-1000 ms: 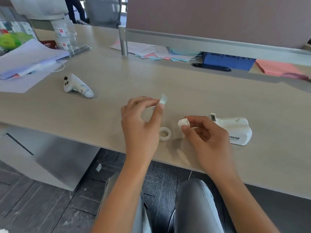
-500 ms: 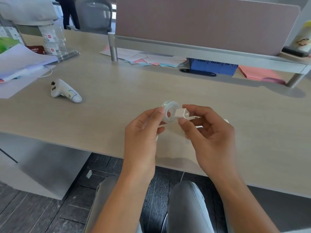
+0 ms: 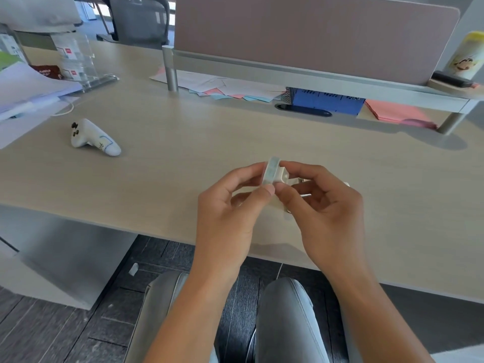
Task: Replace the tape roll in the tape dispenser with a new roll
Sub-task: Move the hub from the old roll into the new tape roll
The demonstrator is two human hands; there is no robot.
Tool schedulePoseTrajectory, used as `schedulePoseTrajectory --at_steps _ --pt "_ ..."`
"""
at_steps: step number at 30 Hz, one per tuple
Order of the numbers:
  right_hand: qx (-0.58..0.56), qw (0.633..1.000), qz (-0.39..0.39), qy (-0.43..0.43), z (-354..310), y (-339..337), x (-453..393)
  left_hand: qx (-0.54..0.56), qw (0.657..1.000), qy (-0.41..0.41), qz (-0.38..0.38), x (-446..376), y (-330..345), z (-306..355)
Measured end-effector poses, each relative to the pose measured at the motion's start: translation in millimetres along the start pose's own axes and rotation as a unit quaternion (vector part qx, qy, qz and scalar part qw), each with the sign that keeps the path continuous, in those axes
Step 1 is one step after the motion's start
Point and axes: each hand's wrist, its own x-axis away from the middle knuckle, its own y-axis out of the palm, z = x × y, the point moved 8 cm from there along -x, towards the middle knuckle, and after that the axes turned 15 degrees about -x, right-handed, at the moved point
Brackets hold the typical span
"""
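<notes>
Right now I see both hands raised just over the near edge of the counter (image 3: 183,142), meeting at the middle. Left hand (image 3: 225,216) pinches the clear tape roll (image 3: 271,170) between thumb and fingertips, roll turned edge-on to the camera. Right hand (image 3: 327,210) is closed on the small white spindle piece (image 3: 282,175), thumb below, fingers above. Roll and spindle touch, side by side; I can't tell whether the spindle is seated in the roll's core. Some white plastic peeks out behind the right fingers, too hidden for me to name.

Further out: a white handheld controller (image 3: 91,138) lies on the counter well left of the hands. Paper stacks (image 3: 28,87) and a clear acrylic stand (image 3: 78,61) sit at far left. Along the back, under the grey divider panel (image 3: 314,32), loose coloured sheets (image 3: 230,87), a blue box (image 3: 327,100) and a pink pad (image 3: 398,113). A yellow-capped bottle (image 3: 466,56) stands at far right. Grey trouser legs (image 3: 285,323) show below the counter edge.
</notes>
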Motion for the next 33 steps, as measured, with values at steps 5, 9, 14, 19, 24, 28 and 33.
schedulePoseTrajectory --at_steps 5,9,14,19,24,28,33 --pt "-0.01 1.0 -0.005 0.001 0 0 1 -0.003 1.0 0.024 -0.009 0 0 1" --pt "-0.008 1.0 -0.01 -0.011 -1 1 -1 -0.005 1.0 0.028 -0.006 1 -2 2" --pt "0.027 0.997 -0.028 -0.059 -7 4 -1 0.004 1.0 0.008 0.004 0 -2 -6" --pt "0.063 0.992 -0.05 -0.098 -7 7 0 0.029 0.999 -0.029 0.035 1 -3 -17" --pt "0.019 0.996 -0.071 -0.057 1 9 1 0.041 0.997 -0.041 0.041 2 -1 -25" --pt "-0.008 0.997 -0.07 -0.033 3 10 2 0.047 0.997 -0.045 0.031 3 1 -27" --pt "-0.022 0.999 -0.026 -0.015 7 2 -1 0.079 0.994 -0.07 0.02 5 4 -32"
